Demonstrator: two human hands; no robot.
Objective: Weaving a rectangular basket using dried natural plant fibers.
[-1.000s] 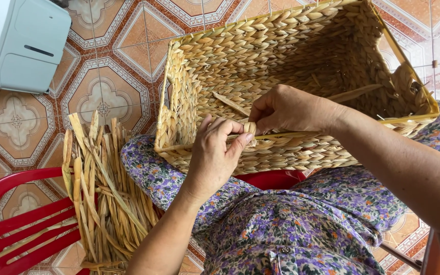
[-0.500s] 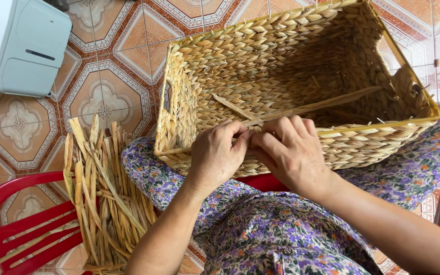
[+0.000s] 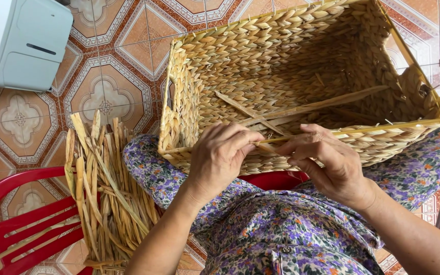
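A rectangular woven straw basket (image 3: 260, 56) rests on my lap, its opening facing me. My left hand (image 3: 220, 155) and my right hand (image 3: 327, 163) meet at the basket's near rim. Between them they pinch a dried straw strand (image 3: 322, 106) that runs from the rim up and to the right across the inside of the basket. A second loose strand (image 3: 240, 109) lies crossed under it inside. My lap is covered by purple floral cloth (image 3: 281, 224).
A bundle of dried straw strands (image 3: 105, 188) lies over a red plastic chair (image 3: 21, 224) at my lower left. A pale blue-white plastic appliance (image 3: 19, 40) stands at the upper left on the patterned tile floor (image 3: 113, 76).
My right hand came out of the basket and down over the near rim, where it now meets my left hand on the strand. The basket has barely shifted.
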